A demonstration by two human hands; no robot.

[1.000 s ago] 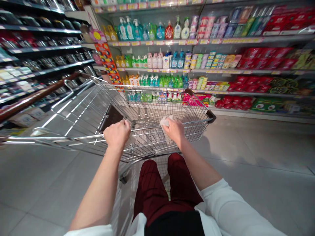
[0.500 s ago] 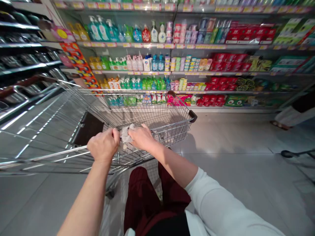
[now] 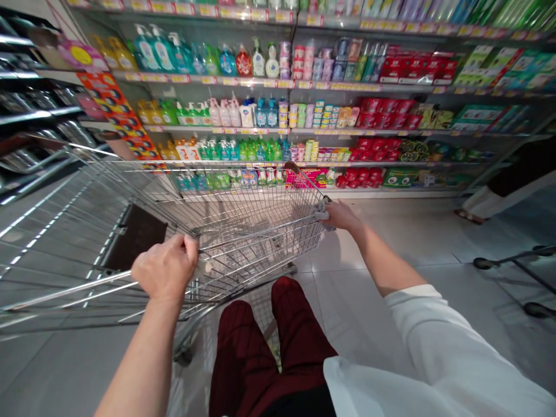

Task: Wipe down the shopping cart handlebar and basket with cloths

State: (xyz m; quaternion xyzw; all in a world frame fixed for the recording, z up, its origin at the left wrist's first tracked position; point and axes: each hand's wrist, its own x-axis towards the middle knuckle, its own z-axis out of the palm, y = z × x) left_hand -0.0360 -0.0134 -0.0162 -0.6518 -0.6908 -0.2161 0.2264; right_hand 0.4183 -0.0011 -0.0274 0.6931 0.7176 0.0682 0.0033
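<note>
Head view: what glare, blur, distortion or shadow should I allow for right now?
Head view, left: bright glare streaks the wires of the cart; head view, top right: the green packs look slanted and smeared; head view, right of centre: the right hand and its pale cloth look slightly soft, with a shadow on the floor beside the cart.

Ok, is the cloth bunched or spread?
Bunched: the cloth shows as a crumpled wad in the right hand, with no flat part visible.

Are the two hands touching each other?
No, the left hand grips the cart rail, while the right hand holds a grey cloth farther along.
</note>
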